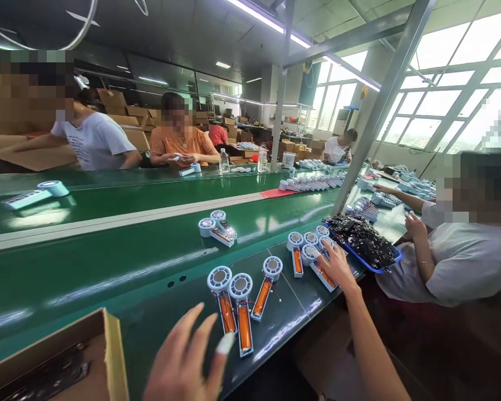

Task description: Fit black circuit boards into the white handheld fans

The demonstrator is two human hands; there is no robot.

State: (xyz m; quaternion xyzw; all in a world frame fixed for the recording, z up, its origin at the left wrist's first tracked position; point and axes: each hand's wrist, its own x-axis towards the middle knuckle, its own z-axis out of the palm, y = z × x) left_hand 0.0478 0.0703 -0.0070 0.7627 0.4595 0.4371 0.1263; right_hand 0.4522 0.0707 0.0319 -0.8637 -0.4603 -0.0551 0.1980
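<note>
Left hand spread near carton; right hand over fan units, grip unclear; blue tray beyond.

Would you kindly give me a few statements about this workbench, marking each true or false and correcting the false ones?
1. The right hand is at a cluster of round-headed devices. True.
2. The left hand is wrapped around a bottle. False: its fingers are spread, near a device with an orange cylinder.
3. A blue tray holds black parts. True.
4. The cardboard box is at the upper right of the view. False: it is at the lower left.
5. A person in an orange top is across the green surface. True.
</note>
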